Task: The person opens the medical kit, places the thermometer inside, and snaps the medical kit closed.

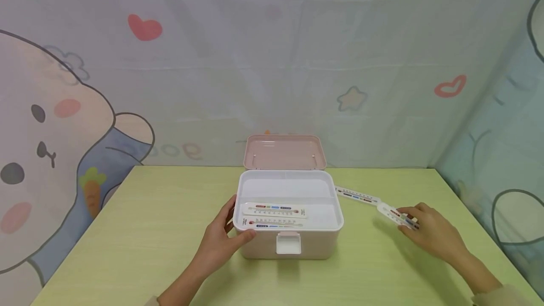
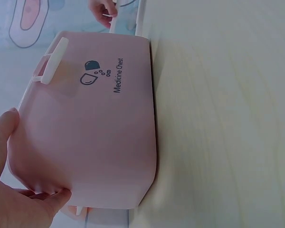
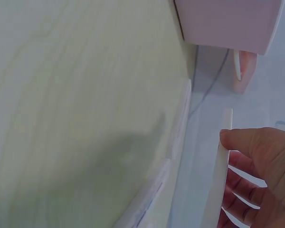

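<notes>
A pink medicine chest (image 1: 291,244) with a white inner tray (image 1: 284,184) stands with its lid (image 1: 284,152) raised at the back. Two flat white thermometers (image 1: 276,210) lie in the tray. My left hand (image 1: 218,235) grips the chest's left front corner, thumb at the front rim and fingers along the side. To the right of the chest, my right hand (image 1: 433,230) pinches another strip thermometer (image 1: 391,213), held above the table in the right wrist view. Below it, further white strips (image 3: 180,118) lie on the table.
The pale wooden table (image 1: 170,211) carries the chest near its middle. A thermometer (image 1: 357,196) lies just right of the chest. Behind the table hangs a printed cloth (image 1: 238,60) with hearts and a cartoon animal; it also covers the right side.
</notes>
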Demonstrator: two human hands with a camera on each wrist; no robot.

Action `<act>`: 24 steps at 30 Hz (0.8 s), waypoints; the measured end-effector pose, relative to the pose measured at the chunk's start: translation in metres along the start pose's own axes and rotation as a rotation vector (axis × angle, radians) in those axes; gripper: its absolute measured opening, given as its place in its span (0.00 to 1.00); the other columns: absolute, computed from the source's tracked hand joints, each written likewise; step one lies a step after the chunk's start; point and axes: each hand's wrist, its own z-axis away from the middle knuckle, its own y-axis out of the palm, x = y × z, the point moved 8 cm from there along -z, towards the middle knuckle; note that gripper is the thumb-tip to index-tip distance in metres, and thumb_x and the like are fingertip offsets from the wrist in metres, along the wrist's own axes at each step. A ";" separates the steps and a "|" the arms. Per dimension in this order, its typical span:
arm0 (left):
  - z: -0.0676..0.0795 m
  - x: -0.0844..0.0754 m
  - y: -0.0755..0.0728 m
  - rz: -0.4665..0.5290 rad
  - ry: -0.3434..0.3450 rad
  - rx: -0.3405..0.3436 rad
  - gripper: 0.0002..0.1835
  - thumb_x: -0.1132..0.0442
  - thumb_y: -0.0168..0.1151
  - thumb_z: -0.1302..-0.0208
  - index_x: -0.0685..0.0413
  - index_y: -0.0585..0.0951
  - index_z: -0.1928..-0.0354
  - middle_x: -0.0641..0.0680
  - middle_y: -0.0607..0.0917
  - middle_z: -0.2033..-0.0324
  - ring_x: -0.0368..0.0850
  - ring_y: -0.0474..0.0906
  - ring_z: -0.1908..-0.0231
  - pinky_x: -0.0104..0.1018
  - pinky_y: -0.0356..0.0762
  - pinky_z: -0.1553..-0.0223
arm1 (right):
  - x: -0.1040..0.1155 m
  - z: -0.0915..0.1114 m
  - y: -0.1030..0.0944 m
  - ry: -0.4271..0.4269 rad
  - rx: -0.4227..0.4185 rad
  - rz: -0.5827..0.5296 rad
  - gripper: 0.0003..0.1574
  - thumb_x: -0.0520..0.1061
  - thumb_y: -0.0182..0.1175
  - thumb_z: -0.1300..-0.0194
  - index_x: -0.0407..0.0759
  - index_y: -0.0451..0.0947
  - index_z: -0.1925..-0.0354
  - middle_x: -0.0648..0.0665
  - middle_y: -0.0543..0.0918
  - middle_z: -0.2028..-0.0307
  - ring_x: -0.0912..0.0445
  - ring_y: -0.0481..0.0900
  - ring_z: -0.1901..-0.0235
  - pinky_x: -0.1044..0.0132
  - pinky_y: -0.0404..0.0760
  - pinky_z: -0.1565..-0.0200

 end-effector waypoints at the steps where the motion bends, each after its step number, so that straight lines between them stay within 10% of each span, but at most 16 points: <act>1: 0.000 0.000 0.000 -0.001 0.000 0.000 0.47 0.62 0.72 0.51 0.52 0.56 0.31 0.54 0.69 0.38 0.46 0.65 0.38 0.38 0.67 0.38 | 0.002 -0.002 -0.002 -0.011 -0.010 0.003 0.22 0.46 0.69 0.51 0.42 0.81 0.56 0.47 0.77 0.69 0.61 0.71 0.76 0.72 0.67 0.81; 24: 0.000 -0.001 0.000 -0.008 0.001 0.002 0.47 0.61 0.71 0.50 0.51 0.55 0.31 0.54 0.68 0.38 0.47 0.64 0.37 0.39 0.67 0.38 | 0.049 -0.048 -0.029 -0.199 -0.061 0.036 0.21 0.45 0.69 0.51 0.43 0.81 0.55 0.46 0.77 0.67 0.57 0.74 0.72 0.71 0.70 0.79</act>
